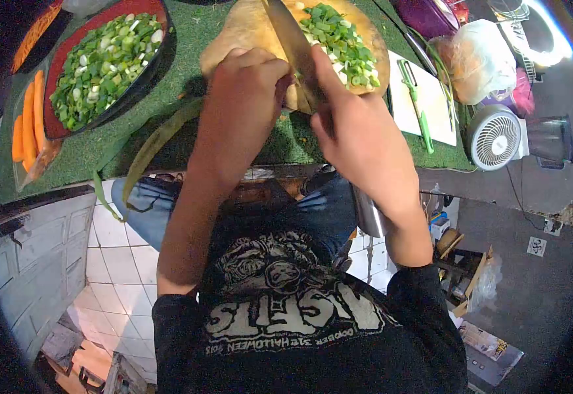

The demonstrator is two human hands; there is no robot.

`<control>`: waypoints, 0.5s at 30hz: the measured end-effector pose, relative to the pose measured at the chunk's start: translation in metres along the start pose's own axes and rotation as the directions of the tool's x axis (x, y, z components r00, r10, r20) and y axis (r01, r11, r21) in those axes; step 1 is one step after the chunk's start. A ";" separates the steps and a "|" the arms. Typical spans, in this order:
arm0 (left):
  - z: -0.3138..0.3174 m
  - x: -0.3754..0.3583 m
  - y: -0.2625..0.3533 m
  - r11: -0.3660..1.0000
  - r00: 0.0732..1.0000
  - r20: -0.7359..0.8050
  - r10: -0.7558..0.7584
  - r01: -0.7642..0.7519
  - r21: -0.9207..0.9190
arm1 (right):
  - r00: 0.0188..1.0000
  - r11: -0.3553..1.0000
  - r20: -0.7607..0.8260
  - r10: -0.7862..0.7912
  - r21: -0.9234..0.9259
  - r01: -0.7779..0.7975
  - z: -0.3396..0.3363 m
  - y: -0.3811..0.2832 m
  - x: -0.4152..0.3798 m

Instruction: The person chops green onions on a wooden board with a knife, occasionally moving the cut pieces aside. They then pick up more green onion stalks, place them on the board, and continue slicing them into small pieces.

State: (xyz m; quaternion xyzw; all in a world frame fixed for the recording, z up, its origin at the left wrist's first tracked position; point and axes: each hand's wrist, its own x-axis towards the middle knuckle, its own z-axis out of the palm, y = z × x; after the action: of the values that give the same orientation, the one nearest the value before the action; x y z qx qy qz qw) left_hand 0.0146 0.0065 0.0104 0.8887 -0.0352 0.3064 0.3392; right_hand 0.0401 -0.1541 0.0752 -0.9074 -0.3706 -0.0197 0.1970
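Observation:
My right hand (365, 134) grips a large knife (294, 41), its broad blade pointing away from me over the round wooden cutting board (243, 29). Close against the blade's left side, my left hand (247, 82) is closed with curled fingers around a green onion. Most of the stalk is hidden under the hand. Long green onion leaves (161, 141) trail out beneath my left forearm and hang over the table edge. A pile of chopped green onion (342, 46) lies on the board, right of the blade.
A red-and-black dish (157, 14) full of chopped green onion stands at left, beside whole carrots (29, 125). At right are a white board (434, 128) with a green peeler (418, 102), a plastic bag (477, 59) and a small fan (496, 136). Green matting (293, 141) covers the table.

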 end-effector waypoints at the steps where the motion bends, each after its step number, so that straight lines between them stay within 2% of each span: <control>1: 0.000 0.000 0.001 1.000 1.000 0.021 0.000 -0.001 0.028 | 1.000 1.000 0.003 0.007 0.003 -0.007 0.003 -0.001 0.004; 3: 0.002 -0.002 0.000 0.996 0.999 0.028 0.023 -0.025 0.083 | 0.996 0.996 0.064 0.066 -0.058 -0.063 0.011 0.001 0.016; 5: -0.001 -0.006 0.000 0.988 0.998 0.033 0.053 -0.057 0.144 | 1.000 1.000 0.005 0.018 -0.023 -0.018 0.015 0.007 0.020; 8: -0.008 -0.005 0.001 0.979 0.998 -0.014 0.065 -0.061 0.194 | 0.997 0.999 0.064 0.039 -0.018 -0.038 0.004 0.006 0.023; 10: -0.006 -0.009 -0.001 0.998 1.000 -0.022 -0.012 0.013 0.060 | 0.991 0.994 0.072 0.110 0.003 -0.111 0.002 0.005 0.013; 14: -0.004 -0.008 -0.006 0.999 0.997 -0.060 -0.052 0.053 0.014 | 0.989 0.992 0.082 0.127 -0.034 -0.124 -0.010 0.007 0.009; 15: -0.003 -0.008 -0.006 0.998 0.997 -0.052 -0.056 0.058 0.027 | 0.994 0.995 0.063 0.088 -0.051 -0.085 -0.012 0.004 0.007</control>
State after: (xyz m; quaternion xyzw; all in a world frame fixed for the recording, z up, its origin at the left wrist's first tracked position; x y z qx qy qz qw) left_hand 0.0082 0.0116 0.0043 0.8858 0.0033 0.3199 0.3361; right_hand 0.0493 -0.1566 0.0857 -0.9273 -0.3365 0.0095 0.1635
